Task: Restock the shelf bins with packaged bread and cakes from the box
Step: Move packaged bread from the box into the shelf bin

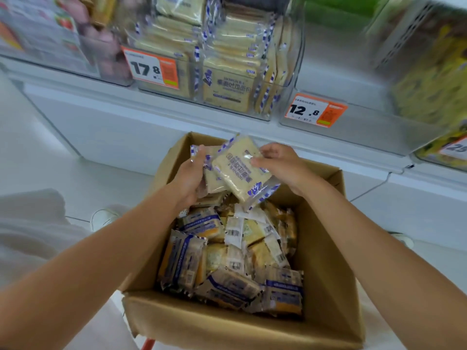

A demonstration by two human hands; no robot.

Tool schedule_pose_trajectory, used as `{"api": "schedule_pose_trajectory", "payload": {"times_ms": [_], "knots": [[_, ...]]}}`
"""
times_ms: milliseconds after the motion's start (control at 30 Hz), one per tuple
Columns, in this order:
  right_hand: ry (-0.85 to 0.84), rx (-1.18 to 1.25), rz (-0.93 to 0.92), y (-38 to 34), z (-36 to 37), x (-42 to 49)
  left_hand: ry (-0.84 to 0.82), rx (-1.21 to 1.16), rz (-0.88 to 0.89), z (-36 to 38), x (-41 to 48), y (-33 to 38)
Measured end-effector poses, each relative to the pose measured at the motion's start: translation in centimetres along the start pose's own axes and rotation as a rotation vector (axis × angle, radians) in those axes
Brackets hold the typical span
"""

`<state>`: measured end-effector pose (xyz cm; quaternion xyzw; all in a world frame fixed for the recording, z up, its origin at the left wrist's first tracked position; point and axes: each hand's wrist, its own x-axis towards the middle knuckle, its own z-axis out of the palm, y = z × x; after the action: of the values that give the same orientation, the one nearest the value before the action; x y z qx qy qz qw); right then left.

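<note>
The top packet is a flat, pale slice of bread in clear wrap, with blue-and-white checked ends and blue print across its face. It lies tilted over a small stack of the same packets, above the far end of the open cardboard box, which is full of jumbled packets. My left hand curls around the stack from the left and grips it. My right hand pinches the top packet's right edge, thumb on its face. Above, the clear shelf bin behind the 17.8 price tag holds rows of matching packets.
</note>
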<state>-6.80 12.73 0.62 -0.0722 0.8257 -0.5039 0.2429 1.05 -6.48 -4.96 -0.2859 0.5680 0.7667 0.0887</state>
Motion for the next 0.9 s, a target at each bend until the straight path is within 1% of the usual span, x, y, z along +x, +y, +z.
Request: {"api": "schedule_pose_trajectory", "payload": {"times_ms": [33,67,133,167,200,233,300,333,433,500,533,600,667,700,733,800,867,900], "knots": [[0.067,0.129,0.039,-0.1,0.2,0.0,0.027,-0.064,0.001,-0.4,-0.2,0.4],[0.088,0.284,0.099,-0.3,0.5,0.0,0.038,-0.1,0.031,-0.7,-0.2,0.6],[0.046,0.642,0.226,-0.8,1.9,-0.3,0.042,-0.101,0.115,-0.4,-0.6,1.2],[0.042,0.775,0.275,-1.2,2.8,-0.6,0.029,-0.089,0.15,0.1,-1.3,1.6],[0.059,0.829,0.304,-1.4,3.7,-0.8,-0.001,-0.1,0.174,0.5,-1.7,1.9],[0.088,0.81,0.306,-1.5,4.6,-1.0,-0.036,-0.128,0.188,0.8,-2.2,2.2],[0.157,0.683,0.266,-1.9,5.7,-1.4,-0.083,-0.204,0.221,1.0,-2.9,2.7],[0.173,0.612,0.244,-2.2,6.0,-1.7,-0.085,-0.214,0.236,0.9,-3.0,2.8],[0.19,0.442,0.176,-3.5,5.4,-2.7,-0.042,-0.139,0.283,0.2,-3.7,3.6],[0.25,0.299,0.033,-4.5,4.2,-3.0,-0.088,-0.12,0.297,-0.9,-4.0,4.5],[0.243,0.207,-0.046,-5.0,3.6,-3.0,-0.143,-0.133,0.286,-1.4,-4.2,5.1],[0.107,0.053,-0.112,-6.1,2.8,-2.9,-0.244,-0.173,0.235,-2.4,-4.7,6.3],[-0.107,0.026,-0.056,-7.0,2.3,-2.8,-0.268,-0.193,0.196,-3.1,-5.1,7.5],[-0.185,0.034,-0.027,-7.2,2.2,-2.8,-0.253,-0.175,0.194,-3.3,-5.2,8.0],[-0.21,0.05,-0.025,-7.4,2.3,-2.7,-0.228,-0.133,0.21,-3.4,-5.4,8.5],[-0.109,0.093,-0.088,-7.8,2.6,-2.2,-0.163,-0.043,0.294,-3.3,-5.3,9.1],[-0.016,0.158,-0.153,-8.2,3.3,-1.8,-0.022,0.072,0.402,-2.8,-4.8,9.5],[-0.014,0.192,-0.163,-8.6,3.7,-1.5,0.059,0.141,0.466,-2.6,-4.5,9.6]]}}
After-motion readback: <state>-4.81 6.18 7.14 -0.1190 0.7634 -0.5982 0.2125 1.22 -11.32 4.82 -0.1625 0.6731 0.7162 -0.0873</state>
